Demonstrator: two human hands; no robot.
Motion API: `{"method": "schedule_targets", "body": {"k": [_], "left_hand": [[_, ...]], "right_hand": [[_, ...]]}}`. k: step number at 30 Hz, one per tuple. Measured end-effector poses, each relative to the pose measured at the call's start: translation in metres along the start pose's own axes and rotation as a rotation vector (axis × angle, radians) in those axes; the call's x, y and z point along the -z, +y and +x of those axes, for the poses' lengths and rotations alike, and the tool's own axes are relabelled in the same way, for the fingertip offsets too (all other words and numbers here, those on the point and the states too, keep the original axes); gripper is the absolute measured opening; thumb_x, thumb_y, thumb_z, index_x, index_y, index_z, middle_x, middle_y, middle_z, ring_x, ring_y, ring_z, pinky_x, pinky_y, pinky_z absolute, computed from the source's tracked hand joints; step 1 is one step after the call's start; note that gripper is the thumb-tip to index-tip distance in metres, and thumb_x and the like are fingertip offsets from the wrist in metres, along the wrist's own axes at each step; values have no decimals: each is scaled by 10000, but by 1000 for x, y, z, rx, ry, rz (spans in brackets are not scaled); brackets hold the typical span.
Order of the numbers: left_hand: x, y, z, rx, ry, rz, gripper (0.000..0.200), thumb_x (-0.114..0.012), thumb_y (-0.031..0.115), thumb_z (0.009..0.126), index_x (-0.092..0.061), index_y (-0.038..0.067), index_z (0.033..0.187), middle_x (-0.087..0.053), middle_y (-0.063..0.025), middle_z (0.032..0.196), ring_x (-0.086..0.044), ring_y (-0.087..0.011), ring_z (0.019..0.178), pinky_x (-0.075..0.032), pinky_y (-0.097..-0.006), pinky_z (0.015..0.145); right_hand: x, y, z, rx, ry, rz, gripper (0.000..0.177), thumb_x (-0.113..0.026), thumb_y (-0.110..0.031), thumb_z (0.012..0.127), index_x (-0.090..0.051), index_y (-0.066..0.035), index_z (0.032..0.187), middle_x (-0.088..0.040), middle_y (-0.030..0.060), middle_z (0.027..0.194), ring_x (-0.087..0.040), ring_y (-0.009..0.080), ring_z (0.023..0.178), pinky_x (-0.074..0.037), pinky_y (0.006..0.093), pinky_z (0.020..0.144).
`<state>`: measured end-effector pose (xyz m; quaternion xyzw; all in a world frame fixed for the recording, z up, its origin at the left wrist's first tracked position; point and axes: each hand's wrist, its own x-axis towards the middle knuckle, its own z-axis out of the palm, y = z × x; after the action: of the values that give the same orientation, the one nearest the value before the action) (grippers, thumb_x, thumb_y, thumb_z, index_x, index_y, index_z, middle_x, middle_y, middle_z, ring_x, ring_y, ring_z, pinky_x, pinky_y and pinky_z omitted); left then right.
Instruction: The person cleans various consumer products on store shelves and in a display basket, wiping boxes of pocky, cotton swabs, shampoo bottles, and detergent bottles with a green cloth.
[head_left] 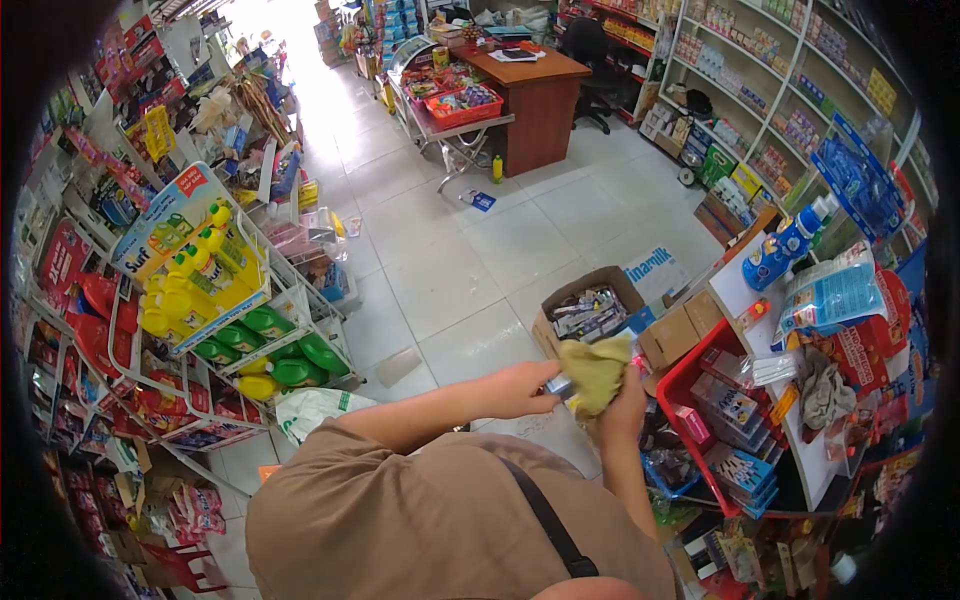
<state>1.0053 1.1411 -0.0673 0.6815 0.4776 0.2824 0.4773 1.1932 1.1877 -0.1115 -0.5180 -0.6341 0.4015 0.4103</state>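
My left hand (522, 390) is stretched out in front of my body, its fingers closed on a small light-blue and white pack (560, 384), mostly hidden by the fingers and cloth. In my right hand (622, 405) is a crumpled olive-yellow cloth (596, 372), gripped from the right side and hanging against the pack. Just beyond both hands an open cardboard box (545, 330) full of small packs stands on the floor. Close to the right of my right hand is a red plastic basket (672, 395) with stacked small boxes inside.
On the right, a white shelf board (822, 470) bears a blue bottle (785, 245), packets and a grey rag (828, 392). A rack of yellow and green bottles (205, 275) stands left. Farther off are a wooden desk (545, 110) and a trolley with red trays (465, 118).
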Motion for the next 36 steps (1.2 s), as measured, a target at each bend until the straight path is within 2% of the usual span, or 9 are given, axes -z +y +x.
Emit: {"method": "schedule_targets", "body": {"k": [4, 7, 10, 18, 21, 25, 31, 35, 36], "left_hand": [[2, 17, -11, 97, 18, 104, 417, -528, 144, 723, -494, 46, 1128, -611, -172, 832, -611, -295, 724, -484, -373, 683], [-6, 3, -5, 139, 58, 282, 395, -534, 151, 716, -513, 64, 1101, -607, -177, 842, -608, -302, 753, -480, -378, 690], [-6, -6, 3, 91, 95, 446, 410, -535, 153, 700, -518, 87, 1105, -608, -169, 837, -604, -309, 744, -477, -388, 678], [9, 32, -17, 143, 11, 246, 378, -545, 146, 709, -550, 93, 1083, -617, -154, 797, -606, -284, 708, -477, -367, 645], [-8, 2, -9, 89, 129, 225, 400, -558, 149, 708, -548, 76, 1100, -616, -157, 787, -605, -265, 678, -479, -346, 629], [0, 3, -8, 82, 206, 185, 413, -575, 150, 712, -542, 51, 1112, -608, -141, 755, -607, -212, 656, -484, -317, 626], [18, 0, -16, 278, 201, -327, 364, -561, 91, 760, -530, 22, 1116, -605, -88, 903, -602, -159, 796, -508, -298, 682], [16, -20, -14, 18, 376, -820, 422, -551, 98, 822, -443, 69, 1228, -555, -86, 1037, -587, -162, 852, -526, -309, 712], [14, -20, -11, -8, 355, -898, 428, -544, 95, 833, -421, 70, 1243, -538, -84, 1067, -580, -165, 876, -527, -314, 726]], "right_hand": [[6, 10, 12, 64, 73, 68, 384, -650, -173, 709, -516, -76, 1055, -602, 175, 878, -588, 346, 848, -477, 379, 729], [-1, -18, -18, 211, -203, -461, 370, -625, -162, 715, -519, -98, 1063, -601, 184, 849, -591, 372, 780, -485, 415, 677], [-11, -12, -28, 332, -429, -625, 388, -615, -150, 709, -515, -107, 1082, -599, 186, 838, -583, 384, 745, -472, 446, 629], [4, 9, 5, 121, -113, -469, 385, -603, -169, 730, -522, -99, 1100, -595, 197, 835, -565, 394, 768, -448, 455, 647], [-11, -9, -16, 293, -299, -525, 332, -602, -174, 733, -544, -90, 1048, -588, 201, 798, -565, 392, 755, -450, 456, 631], [-14, -18, -10, 402, -260, -406, 217, -610, -178, 724, -550, -64, 899, -576, 198, 763, -564, 390, 713, -453, 448, 603], [14, 34, 22, 244, -25, -260, 233, -577, -89, 739, -552, 0, 952, -584, 170, 831, -573, 306, 787, -443, 373, 704], [27, 44, 15, 340, -60, -96, 180, -544, -26, 767, -548, 24, 939, -565, 121, 896, -545, 223, 832, -425, 347, 752], [25, 31, 9, 310, -95, 24, 300, -602, -112, 763, -544, 7, 1033, -579, 143, 988, -560, 272, 918, -425, 352, 808]]}}
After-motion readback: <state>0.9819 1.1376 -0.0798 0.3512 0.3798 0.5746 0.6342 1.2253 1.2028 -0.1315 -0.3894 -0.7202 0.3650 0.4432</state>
